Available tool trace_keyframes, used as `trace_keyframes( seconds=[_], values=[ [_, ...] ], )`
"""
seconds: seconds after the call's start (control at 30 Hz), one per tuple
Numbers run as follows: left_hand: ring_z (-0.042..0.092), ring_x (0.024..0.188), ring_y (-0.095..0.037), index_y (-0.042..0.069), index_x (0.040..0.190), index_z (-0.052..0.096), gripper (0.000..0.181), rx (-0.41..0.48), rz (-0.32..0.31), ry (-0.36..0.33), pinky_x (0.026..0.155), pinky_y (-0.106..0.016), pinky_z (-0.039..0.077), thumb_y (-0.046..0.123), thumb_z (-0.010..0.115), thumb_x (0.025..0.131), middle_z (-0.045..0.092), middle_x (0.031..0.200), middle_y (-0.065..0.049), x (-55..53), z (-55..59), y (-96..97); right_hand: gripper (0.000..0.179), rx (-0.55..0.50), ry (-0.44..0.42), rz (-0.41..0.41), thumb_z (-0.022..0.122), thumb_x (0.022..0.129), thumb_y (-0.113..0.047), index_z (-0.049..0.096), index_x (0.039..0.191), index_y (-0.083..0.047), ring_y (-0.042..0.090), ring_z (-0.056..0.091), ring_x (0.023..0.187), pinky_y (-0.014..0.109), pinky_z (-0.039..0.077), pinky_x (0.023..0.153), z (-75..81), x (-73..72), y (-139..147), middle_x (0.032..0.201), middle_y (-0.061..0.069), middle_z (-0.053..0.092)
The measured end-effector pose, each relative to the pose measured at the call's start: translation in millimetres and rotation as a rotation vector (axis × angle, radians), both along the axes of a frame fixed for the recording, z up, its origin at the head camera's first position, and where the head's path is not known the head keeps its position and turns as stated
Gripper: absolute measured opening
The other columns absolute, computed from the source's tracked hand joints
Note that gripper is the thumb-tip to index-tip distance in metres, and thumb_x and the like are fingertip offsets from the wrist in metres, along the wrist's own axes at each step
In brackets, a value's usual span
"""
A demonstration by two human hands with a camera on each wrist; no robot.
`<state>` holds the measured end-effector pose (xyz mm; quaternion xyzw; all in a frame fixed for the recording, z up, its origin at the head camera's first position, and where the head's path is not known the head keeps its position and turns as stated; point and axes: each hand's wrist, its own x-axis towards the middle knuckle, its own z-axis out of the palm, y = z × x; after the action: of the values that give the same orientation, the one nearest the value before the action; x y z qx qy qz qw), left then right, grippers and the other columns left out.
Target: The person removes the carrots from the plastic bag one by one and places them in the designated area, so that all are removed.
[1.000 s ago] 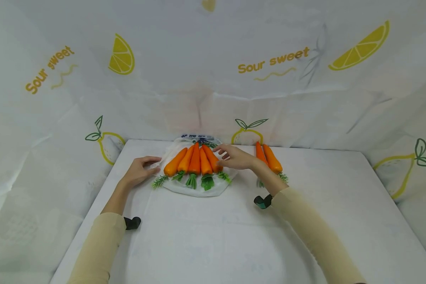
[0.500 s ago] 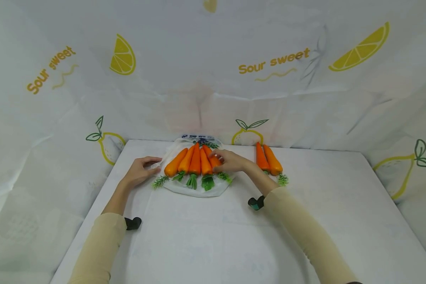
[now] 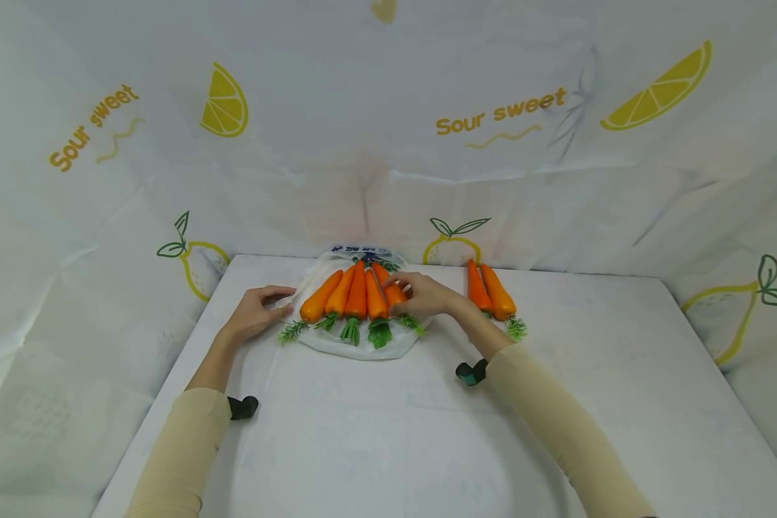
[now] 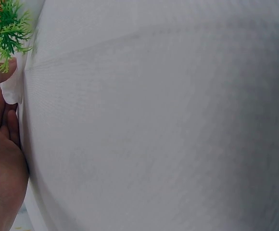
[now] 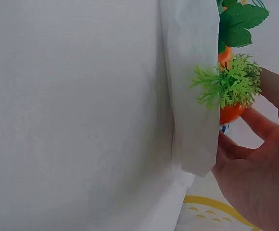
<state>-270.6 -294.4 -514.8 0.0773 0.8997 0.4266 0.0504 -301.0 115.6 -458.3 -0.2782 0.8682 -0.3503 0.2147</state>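
Note:
A white bag [image 3: 362, 351] with dark blue print along its far edge lies flat at the back of the table. Several orange carrots with green tops fan out on it, their tips pointing away. My left hand [image 3: 251, 313] holds the bag's left edge; in the left wrist view the thumb lies over the white material and the other fingers are behind it. At the right of the fan, my right hand [image 3: 425, 295] grips the outermost carrot [image 3: 395, 296] between thumb and fingers. Its feathery top [image 5: 231, 84] shows in the right wrist view, over the bag's edge.
Two more carrots [image 3: 497, 291] lie side by side on the table to the right, beyond my right forearm. A white cloth backdrop [image 3: 337, 129] printed with lemons rises directly behind the table [image 3: 388, 432]. Black wrist cameras [image 3: 242, 407] stick out near both sleeves.
My right hand has come down and slightly left onto the rightmost carrot, closing its fingers around it. The carrot has shifted slightly. My left hand stays at the bag's edge.

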Motion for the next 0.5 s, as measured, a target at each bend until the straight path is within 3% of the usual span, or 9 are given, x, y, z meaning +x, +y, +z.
trace_keyframes(
  seconds=[0.27, 0.5],
  values=[
    [0.056, 0.148, -0.043, 0.005, 0.142, 0.070, 0.045, -0.005, 0.000, 0.002, 0.129, -0.061, 0.039, 0.022, 0.077, 0.101, 0.067, 0.150, -0.021, 1.0, 1.1, -0.8, 0.056, -0.096, 0.024, 0.016, 0.076, 0.100, -0.017, 0.057, 0.151, -0.004, 0.044, 0.065, 0.133, 0.055, 0.055, 0.118, 11.3, 5.0, 9, 0.151, 0.024, 0.060],
    [0.056, 0.148, -0.043, 0.006, 0.141, 0.071, 0.044, -0.012, 0.005, 0.000, 0.129, -0.061, 0.039, 0.023, 0.077, 0.101, 0.068, 0.149, -0.021, -0.6, -0.7, 0.4, 0.057, -0.113, 0.051, -0.002, 0.077, 0.099, -0.019, 0.057, 0.152, -0.007, 0.044, 0.064, 0.134, 0.053, 0.055, 0.118, 25.0, 15.0, 17, 0.151, 0.022, 0.062]
  ],
)
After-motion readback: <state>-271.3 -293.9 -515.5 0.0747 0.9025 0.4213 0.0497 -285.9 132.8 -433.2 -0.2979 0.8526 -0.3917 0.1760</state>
